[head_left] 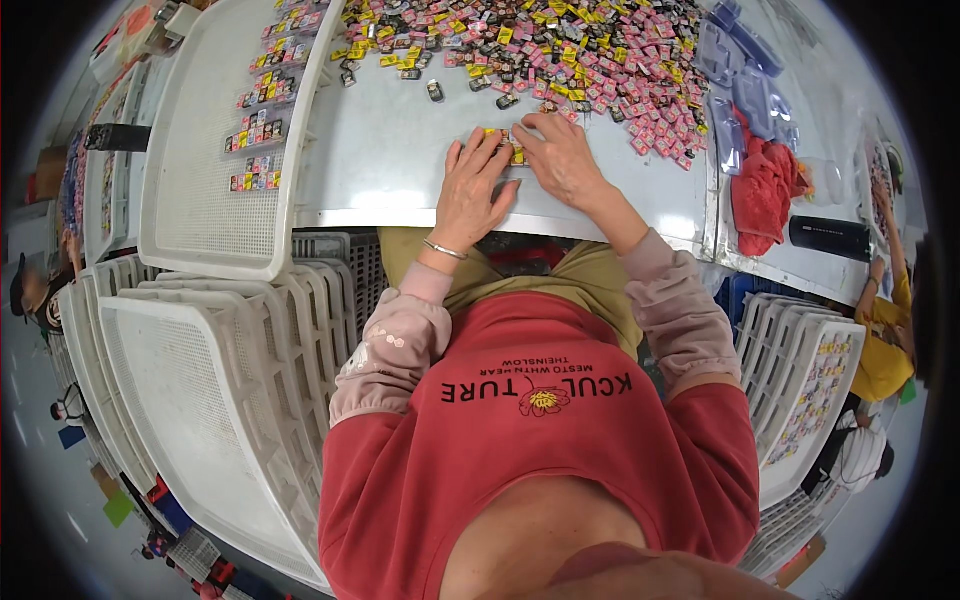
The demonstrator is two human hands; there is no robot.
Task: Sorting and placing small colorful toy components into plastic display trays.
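Small pieces in pink, yellow and black (650,100) lie in a broad heap on the metal table (385,165). Near the table's front edge, a short row of these pieces (518,155) shows between my hands. My left hand (475,190) bends its fingers over the row's left side, its thumb held apart. From the right, my right hand (562,165) pinches at the row with curled fingers. The fingers partly cover the row, so its full length is hidden. Two loose dark pieces (435,91) lie beyond my hands.
At left, a white mesh tray (205,215) carries several filled clear strips (255,135). Stacked white trays (180,360) stand below it, with more at right (800,390). Clear plastic holders (765,100), a red cloth (765,190) and a black cylinder (830,238) lie at right. Other people work nearby.
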